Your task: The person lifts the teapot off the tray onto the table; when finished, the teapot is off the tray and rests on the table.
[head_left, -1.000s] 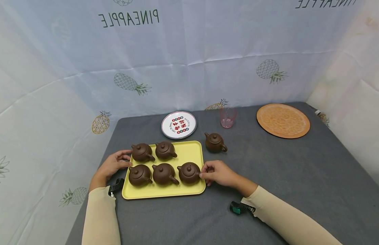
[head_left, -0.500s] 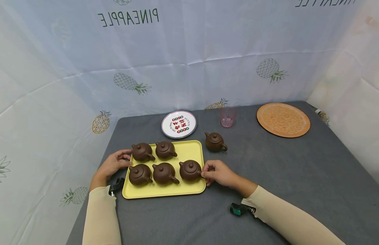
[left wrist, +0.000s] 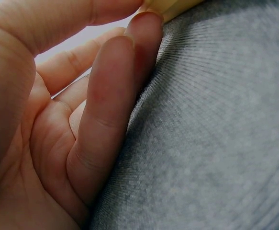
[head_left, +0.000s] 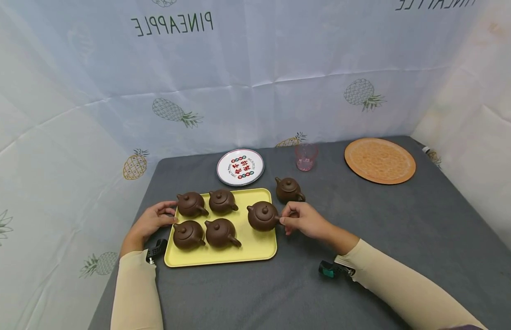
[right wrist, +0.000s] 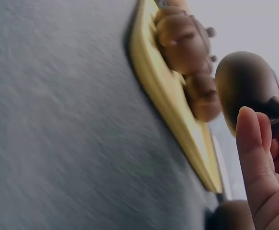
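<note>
My right hand (head_left: 306, 221) pinches the handle of a brown teapot (head_left: 262, 216) above the right side of a yellow tray (head_left: 255, 256). In the right wrist view this teapot (right wrist: 247, 86) hangs apart from the tray. Fingers of my left hand (head_left: 153, 221) rest against the tray's left edge; the left wrist view shows them loosely bent, with only a corner of the tray (left wrist: 177, 7) visible. Standing on the tray are several like teapots, among them a front-left teapot (head_left: 188, 235) and a front-middle teapot (head_left: 219, 232).
Another brown teapot (head_left: 287, 189) stands on the grey cloth just behind the held one. Behind the tray lies a white plate (head_left: 241, 167) with red characters. A pink clear cup (head_left: 306, 158) and a round orange-brown mat (head_left: 379, 160) stand farther right. Pineapple-print curtain (head_left: 255, 110) encloses the table.
My right hand has raised the front-right teapot off the tray and carried it back and slightly right. My left hand stays at the tray's edge.
</note>
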The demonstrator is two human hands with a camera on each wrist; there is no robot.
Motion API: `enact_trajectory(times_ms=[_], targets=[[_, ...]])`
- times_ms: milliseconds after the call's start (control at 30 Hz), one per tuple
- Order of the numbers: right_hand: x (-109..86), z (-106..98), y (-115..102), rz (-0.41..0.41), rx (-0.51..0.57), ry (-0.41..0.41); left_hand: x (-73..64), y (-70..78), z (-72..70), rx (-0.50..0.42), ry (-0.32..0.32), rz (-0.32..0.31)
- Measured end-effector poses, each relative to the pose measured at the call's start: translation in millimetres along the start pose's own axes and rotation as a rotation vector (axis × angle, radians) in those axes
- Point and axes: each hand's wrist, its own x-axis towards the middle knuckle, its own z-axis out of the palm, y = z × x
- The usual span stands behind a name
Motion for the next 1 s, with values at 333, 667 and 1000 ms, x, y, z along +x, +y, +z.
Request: enact_trajectory(times_ms=[333, 667, 1000], targets=[[-1.1, -39, -29, 0.029, -0.075, 0.112, -2.5, -0.6, -2.3, 0.010, 0.014, -0.022], [-10.8, -81, -38, 0.036, -0.102, 0.217, -0.8, 1.6, -1.2, 0.004, 0.004, -0.026], [-24.8, -110, -29, 0.077, -0.136, 0.285, -4.5, 3.1, 0.5, 0.005, 0.006, -0.026]])
